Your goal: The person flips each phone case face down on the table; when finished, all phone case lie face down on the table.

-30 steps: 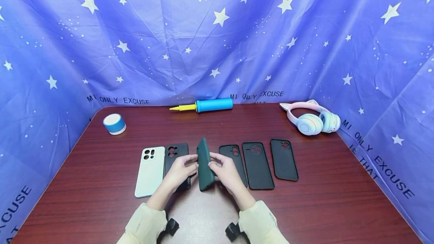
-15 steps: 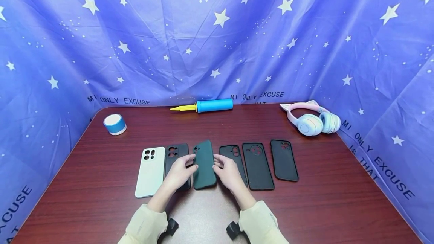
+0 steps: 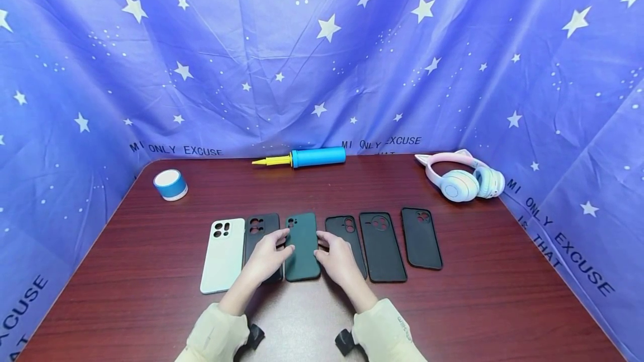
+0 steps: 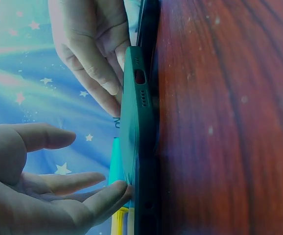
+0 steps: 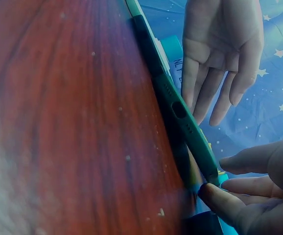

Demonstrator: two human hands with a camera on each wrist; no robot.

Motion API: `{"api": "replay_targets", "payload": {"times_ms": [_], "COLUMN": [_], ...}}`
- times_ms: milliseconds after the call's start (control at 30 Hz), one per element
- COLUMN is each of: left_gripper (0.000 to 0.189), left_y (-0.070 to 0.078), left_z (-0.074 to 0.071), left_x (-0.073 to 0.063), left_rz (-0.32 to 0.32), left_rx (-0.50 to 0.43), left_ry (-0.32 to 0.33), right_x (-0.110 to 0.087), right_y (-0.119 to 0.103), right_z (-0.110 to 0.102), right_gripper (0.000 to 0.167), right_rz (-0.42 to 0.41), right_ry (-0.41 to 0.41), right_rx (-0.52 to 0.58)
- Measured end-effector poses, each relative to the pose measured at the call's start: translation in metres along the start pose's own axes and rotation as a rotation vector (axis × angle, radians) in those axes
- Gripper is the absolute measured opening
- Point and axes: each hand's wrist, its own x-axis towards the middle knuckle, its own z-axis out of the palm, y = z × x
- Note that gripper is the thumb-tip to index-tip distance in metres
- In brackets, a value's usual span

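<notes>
In the head view a dark green phone case [image 3: 303, 250] lies nearly flat in the middle of a row, camera holes at its far left corner. My right hand [image 3: 339, 256] pinches its right edge, thumb on top and fingertips under the rim. That side is tilted up a little in the right wrist view, with the charging slot facing me. My left hand [image 3: 264, 256] has loosely spread fingers. One fingertip is at the case's left edge in the left wrist view, and the thumb stands apart. A dark grey phone case [image 3: 271, 223] is partly hidden under the left hand.
A white phone case [image 3: 223, 256] ends the row at left. To the right are three black cases: one [image 3: 334, 226] behind my right hand, a second [image 3: 386, 256] and a third [image 3: 425, 242]. Farther back are a blue speaker [image 3: 171, 187], a hand pump [image 3: 319, 157] and cat-ear headphones [image 3: 459, 186].
The green case has gone from standing on its long edge between both hands to lying nearly flat. The left fingers have loosened from it; the other cases have not moved.
</notes>
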Motion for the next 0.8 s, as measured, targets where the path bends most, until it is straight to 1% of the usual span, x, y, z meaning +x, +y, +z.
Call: {"api": "replay_targets", "payload": {"times_ms": [100,233,400,500,633,800], "left_gripper": [0.050,0.052,0.056,0.057,0.057,0.058], "left_y": [0.001,0.002,0.007,0.012,0.021,0.030], "left_z": [0.000,0.001,0.002,0.004,0.011,0.024], "left_x": [0.000,0.000,0.000,0.001,0.004,0.011], "left_rz": [-0.002,0.015,0.056,0.073,0.086,0.100], "left_rx": [0.011,0.033,0.034,0.015,-0.011,-0.034], "left_ry": [-0.001,0.000,-0.013,-0.031,-0.058,-0.089], "right_x": [-0.001,-0.001,0.001,0.002,0.002,0.001], "right_y": [-0.001,-0.002,0.002,0.006,0.014,0.023], "right_z": [-0.003,-0.011,-0.029,-0.040,-0.052,-0.062], "right_gripper": [0.044,0.043,0.041,0.041,0.043,0.044], "right_rz": [0.001,0.011,0.009,0.018,0.036,0.065], "right_ry": [0.009,0.010,0.036,0.059,0.079,0.083], "right_rx": [0.005,0.052,0.111,0.125,0.095,0.045]}}
